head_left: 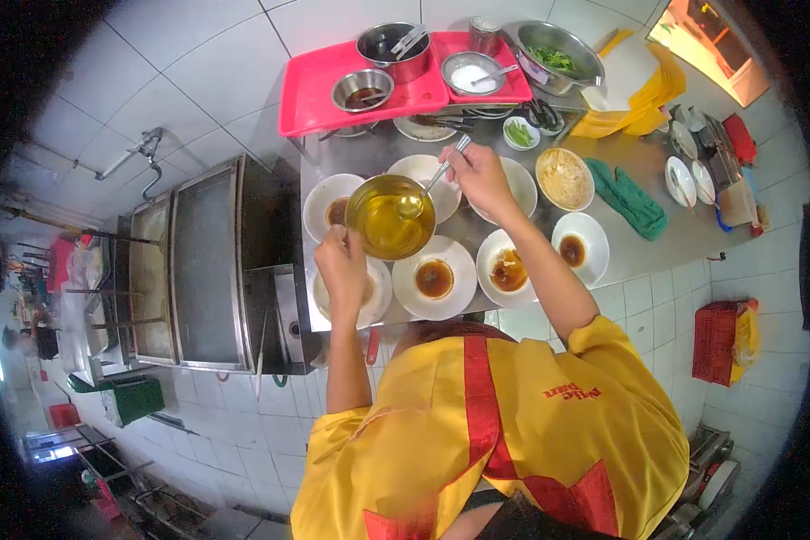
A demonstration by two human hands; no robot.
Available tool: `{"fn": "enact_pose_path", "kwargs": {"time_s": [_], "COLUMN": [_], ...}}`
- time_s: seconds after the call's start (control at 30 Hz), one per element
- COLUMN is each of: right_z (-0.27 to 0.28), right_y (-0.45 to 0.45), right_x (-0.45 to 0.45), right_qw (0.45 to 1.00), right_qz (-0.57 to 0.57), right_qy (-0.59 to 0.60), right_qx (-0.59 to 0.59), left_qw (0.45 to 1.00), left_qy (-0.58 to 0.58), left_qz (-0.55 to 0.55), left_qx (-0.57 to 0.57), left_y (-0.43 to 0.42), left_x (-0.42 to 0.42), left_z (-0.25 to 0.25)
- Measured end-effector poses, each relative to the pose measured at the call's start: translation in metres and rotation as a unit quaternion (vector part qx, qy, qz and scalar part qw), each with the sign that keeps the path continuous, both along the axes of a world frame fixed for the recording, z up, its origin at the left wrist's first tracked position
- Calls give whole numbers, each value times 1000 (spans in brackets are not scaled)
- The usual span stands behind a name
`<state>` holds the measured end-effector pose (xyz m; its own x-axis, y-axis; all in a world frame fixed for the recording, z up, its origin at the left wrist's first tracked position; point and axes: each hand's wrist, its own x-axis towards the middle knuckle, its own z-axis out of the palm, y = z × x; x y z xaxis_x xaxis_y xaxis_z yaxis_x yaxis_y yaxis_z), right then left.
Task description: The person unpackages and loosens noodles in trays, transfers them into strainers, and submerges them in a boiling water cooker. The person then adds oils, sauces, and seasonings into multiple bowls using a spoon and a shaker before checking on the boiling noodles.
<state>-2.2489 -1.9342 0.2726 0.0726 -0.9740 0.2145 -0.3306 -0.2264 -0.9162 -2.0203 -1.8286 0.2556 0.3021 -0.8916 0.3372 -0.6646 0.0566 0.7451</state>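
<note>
Steel counter (628,255); round pot (362,193), glossy yellow liquid (389,236).

Bright, even light covered the grey stainless-steel table (641,166). Warm orange light glowed in the rectangular opening (709,47) at far right. Fisheye distortion bowed the square white wall tiles (202,67), grainy black swallowed the corners, and the left background looked blurred.
</note>
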Motion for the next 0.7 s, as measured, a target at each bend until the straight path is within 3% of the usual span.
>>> {"fn": "enact_pose_path", "kwargs": {"time_s": [0.07,0.13,0.23,0.47,0.53,0.6,0.67,0.7], "right_z": [2,8,-2,-43,-43,-25,-8,4], "right_y": [-6,-11,-22,0,10,20,24,26], "right_x": [-4,-7,-16,-12,-10,-13,-16,-16], "right_qw": [1000,998,999,995,982,979,947,947], "right_qz": [-2,-5,-42,-77,-25,2,13,11], "right_qy": [5,-18,-2,55,62,91,138,138], "right_qx": [-11,52,13,-14,-177,-180,-289,-289], "left_qw": [1000,1000,1000,996,993,997,998,998], "left_qy": [-4,-8,18,-69,-88,-23,-4,15], "left_qz": [0,2,11,58,70,63,64,64], "left_qx": [-6,-13,-4,8,26,36,25,14], "left_y": [2,4,7,18,17,16,14,12], "left_x": [4,10,22,40,40,42,39,38], "left_z": [0,-2,-12,-9,-5,-10,-14,-16]}}
